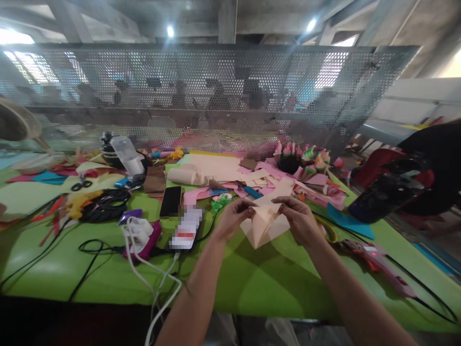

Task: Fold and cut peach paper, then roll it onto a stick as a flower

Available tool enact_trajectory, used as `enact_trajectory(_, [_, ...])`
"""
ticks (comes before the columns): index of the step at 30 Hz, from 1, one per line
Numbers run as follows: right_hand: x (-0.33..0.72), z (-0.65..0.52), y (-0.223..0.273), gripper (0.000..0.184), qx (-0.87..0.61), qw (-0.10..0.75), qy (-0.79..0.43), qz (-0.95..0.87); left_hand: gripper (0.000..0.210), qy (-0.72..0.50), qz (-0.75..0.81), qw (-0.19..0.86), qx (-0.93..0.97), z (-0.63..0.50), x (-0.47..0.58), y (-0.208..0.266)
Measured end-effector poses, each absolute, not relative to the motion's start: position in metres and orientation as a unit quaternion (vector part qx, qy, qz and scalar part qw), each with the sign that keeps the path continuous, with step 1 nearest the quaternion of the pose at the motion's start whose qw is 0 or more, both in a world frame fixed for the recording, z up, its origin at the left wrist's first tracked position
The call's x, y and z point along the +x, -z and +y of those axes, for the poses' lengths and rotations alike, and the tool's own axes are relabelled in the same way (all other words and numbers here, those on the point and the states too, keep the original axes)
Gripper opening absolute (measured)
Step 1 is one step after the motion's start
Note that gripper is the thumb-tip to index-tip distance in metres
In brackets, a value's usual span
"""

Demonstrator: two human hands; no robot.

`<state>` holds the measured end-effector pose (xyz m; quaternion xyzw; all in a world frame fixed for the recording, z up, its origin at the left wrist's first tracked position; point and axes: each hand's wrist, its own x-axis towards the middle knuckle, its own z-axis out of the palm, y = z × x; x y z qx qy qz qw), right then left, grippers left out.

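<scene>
A folded piece of cream paper is held up above the green table in front of me, its folded point hanging down. My left hand pinches its left upper edge between thumb and fingers. On the opposite side, my right hand grips the right upper edge the same way. Beyond the paper lie a blue-handled tool and a small green and pink paper flower. To the right of my right hand rests a pink glue gun with a black cord.
Two phones, one plugged in, and a magenta power strip with cables lie left. Behind are paper scraps, a paper roll, scissors and bottles. A perforated metal screen stands at the back.
</scene>
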<state>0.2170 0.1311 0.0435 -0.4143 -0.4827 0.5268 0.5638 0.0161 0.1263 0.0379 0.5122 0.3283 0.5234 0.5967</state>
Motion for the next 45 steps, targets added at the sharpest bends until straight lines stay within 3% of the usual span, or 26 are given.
enact_trajectory(7, [0.221, 0.135, -0.044, 0.01, -0.383, 0.583, -0.52, -0.493, 0.043, -0.528, 0.343, 0.588, 0.508, 0.127, 0.015, -0.039])
enact_trajectory(22, [0.221, 0.134, -0.049, 0.022, -0.374, 0.602, -0.555, -0.435, 0.028, -0.528, 0.367, 0.52, 0.562, 0.132, 0.015, -0.033])
enact_trajectory(29, [0.214, 0.13, -0.051, 0.042, -0.399, 0.536, -0.591, -0.452, 0.02, -0.538, 0.373, 0.496, 0.57, 0.129, 0.015, -0.037])
enact_trajectory(45, [0.212, 0.136, -0.045, 0.036, -0.43, 0.579, -0.539, -0.434, 0.013, -0.516, 0.37, 0.487, 0.6, 0.124, 0.017, -0.039])
